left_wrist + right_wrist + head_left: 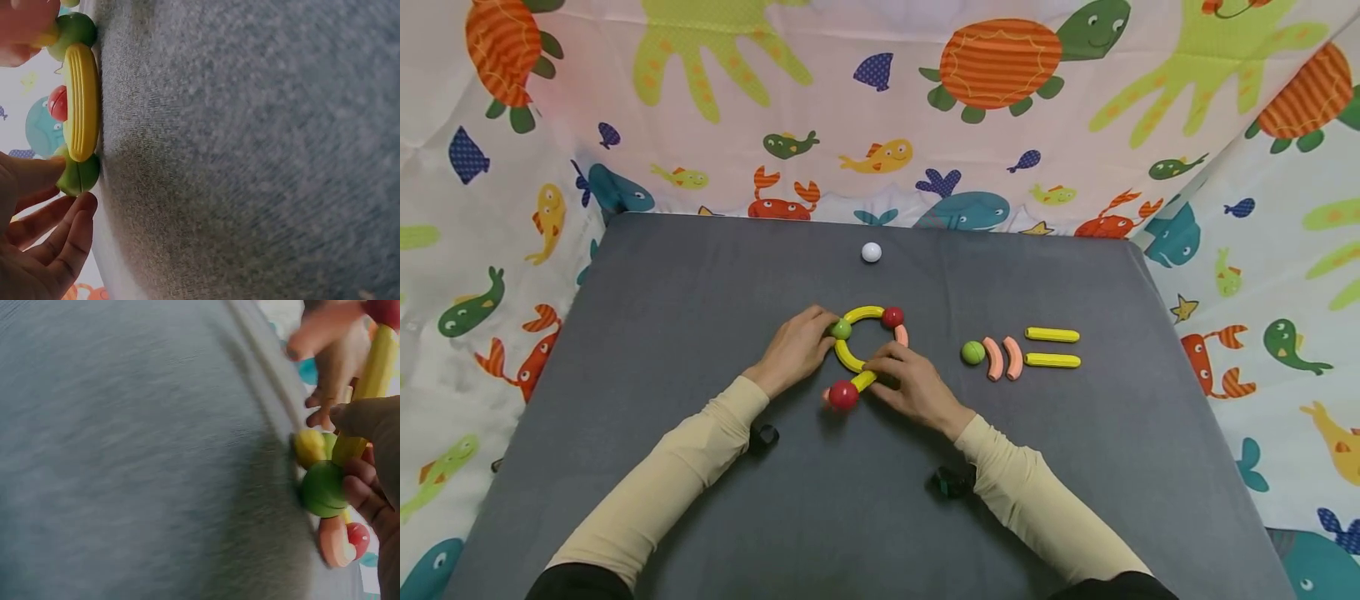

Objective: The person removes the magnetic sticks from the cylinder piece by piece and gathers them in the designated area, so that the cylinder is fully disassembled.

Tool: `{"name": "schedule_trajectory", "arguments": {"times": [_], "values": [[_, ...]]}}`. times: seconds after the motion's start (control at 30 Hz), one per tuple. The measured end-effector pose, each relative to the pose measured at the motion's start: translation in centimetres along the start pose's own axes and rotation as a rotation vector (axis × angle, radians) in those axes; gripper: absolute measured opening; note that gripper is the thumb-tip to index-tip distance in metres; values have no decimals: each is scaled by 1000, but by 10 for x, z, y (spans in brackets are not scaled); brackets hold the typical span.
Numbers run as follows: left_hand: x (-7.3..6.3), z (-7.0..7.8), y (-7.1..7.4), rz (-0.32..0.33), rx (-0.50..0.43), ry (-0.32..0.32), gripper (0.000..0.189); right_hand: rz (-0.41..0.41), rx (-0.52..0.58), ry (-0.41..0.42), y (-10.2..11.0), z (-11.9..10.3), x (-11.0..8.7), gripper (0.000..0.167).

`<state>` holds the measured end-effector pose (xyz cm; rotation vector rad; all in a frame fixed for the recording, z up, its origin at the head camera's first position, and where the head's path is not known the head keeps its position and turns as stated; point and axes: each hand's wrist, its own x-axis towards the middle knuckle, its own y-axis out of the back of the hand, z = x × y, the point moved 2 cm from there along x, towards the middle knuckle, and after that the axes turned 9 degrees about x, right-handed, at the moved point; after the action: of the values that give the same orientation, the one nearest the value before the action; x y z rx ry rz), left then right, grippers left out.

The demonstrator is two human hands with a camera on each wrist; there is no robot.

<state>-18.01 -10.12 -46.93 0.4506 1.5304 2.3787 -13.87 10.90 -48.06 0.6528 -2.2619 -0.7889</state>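
A ring of magnetic-looking toy pieces lies mid-table in the head view: a curved yellow bar (865, 312), a red ball (892, 317), a curved pink bar (901, 336) and a green ball (841, 329). My left hand (796, 346) pinches that green ball between thumb and fingers. In my right hand (913, 383) is a straight yellow bar (377, 365), tilted up off the table. One end carries a red ball (843, 395) with a pink bar beyond it. The other end meets a second green ball (324, 490), which the right hand hides in the head view.
Right of the ring lie a loose green ball (973, 352), two curved pink bars (1013, 358) and two straight yellow bars (1052, 360). A white ball (871, 252) sits near the table's back edge. Patterned cloth (700, 150) surrounds the grey table (1075, 467).
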Motion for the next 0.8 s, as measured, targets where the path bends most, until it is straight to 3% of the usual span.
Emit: {"name": "schedule_trajectory", "arguments": {"times": [0.17,0.33,0.6,0.8], "values": [[3,0,-3,18,-25,-27,22,132,156,-182,6,8,1,20],[7,0,-4,30,-21,-30,15,176,228,-314,12,13,-2,20],[11,-1,-3,0,-29,-12,17,154,258,-329,15,13,-3,16],[12,10,6,38,-14,-45,30,129,258,-289,16,14,-6,18]]}}
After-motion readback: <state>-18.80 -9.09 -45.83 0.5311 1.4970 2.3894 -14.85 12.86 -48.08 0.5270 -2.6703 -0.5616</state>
